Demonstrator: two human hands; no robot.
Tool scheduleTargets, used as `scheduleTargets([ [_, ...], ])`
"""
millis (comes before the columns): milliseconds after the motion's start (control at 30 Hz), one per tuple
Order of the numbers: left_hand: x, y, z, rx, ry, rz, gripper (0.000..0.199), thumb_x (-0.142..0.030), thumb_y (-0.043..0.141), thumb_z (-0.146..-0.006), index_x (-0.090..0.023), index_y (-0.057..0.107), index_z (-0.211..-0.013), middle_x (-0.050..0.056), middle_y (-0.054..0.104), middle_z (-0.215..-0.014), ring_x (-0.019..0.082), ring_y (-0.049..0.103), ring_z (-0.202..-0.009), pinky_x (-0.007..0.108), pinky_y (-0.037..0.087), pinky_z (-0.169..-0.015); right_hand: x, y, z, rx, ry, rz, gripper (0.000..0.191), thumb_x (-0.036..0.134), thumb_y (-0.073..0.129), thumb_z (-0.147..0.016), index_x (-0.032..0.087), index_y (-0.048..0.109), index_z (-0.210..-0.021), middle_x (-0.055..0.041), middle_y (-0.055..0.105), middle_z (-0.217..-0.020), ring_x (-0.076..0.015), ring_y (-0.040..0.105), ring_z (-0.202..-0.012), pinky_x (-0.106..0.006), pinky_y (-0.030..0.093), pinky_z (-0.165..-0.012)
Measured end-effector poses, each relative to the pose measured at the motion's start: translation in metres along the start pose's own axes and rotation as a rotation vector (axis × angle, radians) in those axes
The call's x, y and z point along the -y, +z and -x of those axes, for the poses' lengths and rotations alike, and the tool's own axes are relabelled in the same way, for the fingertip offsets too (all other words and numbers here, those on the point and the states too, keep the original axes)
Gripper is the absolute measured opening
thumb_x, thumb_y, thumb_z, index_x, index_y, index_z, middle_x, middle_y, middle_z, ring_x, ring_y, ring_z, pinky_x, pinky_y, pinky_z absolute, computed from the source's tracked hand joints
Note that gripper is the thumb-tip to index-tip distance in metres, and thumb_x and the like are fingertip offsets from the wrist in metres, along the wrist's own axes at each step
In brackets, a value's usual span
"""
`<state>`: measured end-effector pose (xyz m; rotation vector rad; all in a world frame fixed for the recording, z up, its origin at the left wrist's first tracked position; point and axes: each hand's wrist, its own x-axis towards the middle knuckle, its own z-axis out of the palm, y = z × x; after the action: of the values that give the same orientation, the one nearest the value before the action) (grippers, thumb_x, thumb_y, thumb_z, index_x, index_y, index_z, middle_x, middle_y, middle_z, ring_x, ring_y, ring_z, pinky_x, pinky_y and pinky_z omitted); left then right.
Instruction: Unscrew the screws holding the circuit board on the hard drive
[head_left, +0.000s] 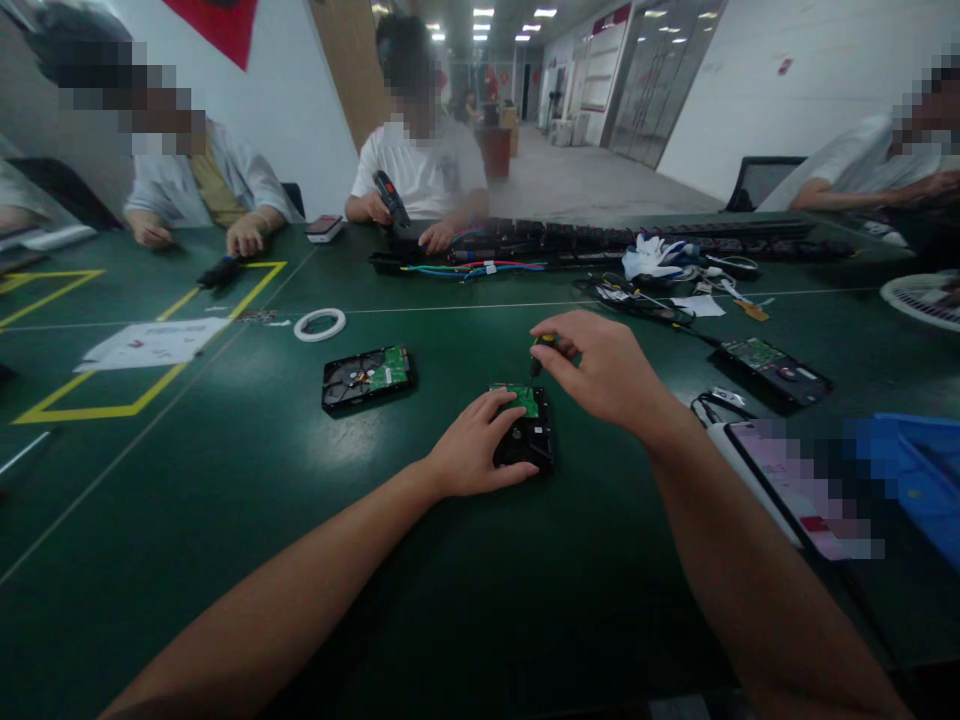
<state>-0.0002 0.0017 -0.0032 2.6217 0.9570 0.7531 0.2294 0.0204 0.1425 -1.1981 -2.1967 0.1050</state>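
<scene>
A black hard drive with a green circuit board (538, 432) lies on the dark green table (360, 590) in front of me. My left hand (484, 445) rests over its left side, fingers spread across the board and the casing. Above the board's upper right, my right hand (592, 365) pinches a small screwdriver (535, 368) with a dark and yellow handle. The screwdriver points down at the board; its tip is too small to make out. A second hard drive (367, 379) lies to the left, its green board facing up.
A white ring (319, 324) and papers (154, 342) lie at the left. Cable bundles (480, 262) and white gloves (652, 258) stretch across the back. Another drive (772, 370), a phone (802, 490) and a blue tray (919, 480) are on the right. Several people sit around the table.
</scene>
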Motion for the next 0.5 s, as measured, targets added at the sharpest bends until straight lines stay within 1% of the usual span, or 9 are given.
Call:
scheduleTargets([
  [67,-0.0002,-0.0001,-0.0003,-0.002,0.003,-0.003,0.086,-0.072,0.076,-0.092,-0.020,0.052,-0.157,0.020,0.048,-0.162,0.044,0.045,-0.156,0.065,0.041,-0.131,-0.0001,-0.0004,-0.0007,-0.003,-0.009,0.017,0.018,0.025,0.063,-0.104,0.020,0.078,-0.113,-0.0114,0.081,-0.111,-0.0284,0.073,-0.102,-0.043,0.054,-0.095],
  [133,-0.0001,-0.0002,-0.0004,-0.002,0.006,-0.001,0.086,-0.072,0.076,-0.092,-0.020,0.052,-0.157,0.020,0.049,-0.162,0.044,0.045,-0.156,0.065,0.041,-0.131,-0.0005,-0.0016,-0.0012,0.006,-0.010,0.028,0.018,0.023,0.062,-0.104,0.020,0.078,-0.111,-0.0110,0.081,-0.111,-0.0291,0.073,-0.105,-0.044,0.054,-0.097],
  [233,0.0005,-0.0002,-0.0002,-0.004,0.007,0.004,0.086,-0.072,0.076,-0.092,-0.022,0.051,-0.157,0.019,0.048,-0.163,0.044,0.045,-0.156,0.066,0.041,-0.130,-0.0006,-0.0040,-0.0012,0.033,-0.009,0.019,0.020,0.019,0.060,-0.103,0.020,0.077,-0.113,-0.0111,0.082,-0.116,-0.0292,0.074,-0.110,-0.044,0.053,-0.100],
  [500,0.0020,0.0004,0.0001,0.012,0.005,-0.009,0.087,-0.074,0.073,-0.093,-0.022,0.050,-0.158,0.019,0.048,-0.163,0.044,0.043,-0.157,0.066,0.041,-0.130,-0.0006,-0.0057,0.0006,0.083,-0.020,-0.060,0.033,0.008,0.054,-0.099,0.020,0.078,-0.119,-0.0088,0.083,-0.124,-0.0274,0.076,-0.114,-0.043,0.056,-0.104],
])
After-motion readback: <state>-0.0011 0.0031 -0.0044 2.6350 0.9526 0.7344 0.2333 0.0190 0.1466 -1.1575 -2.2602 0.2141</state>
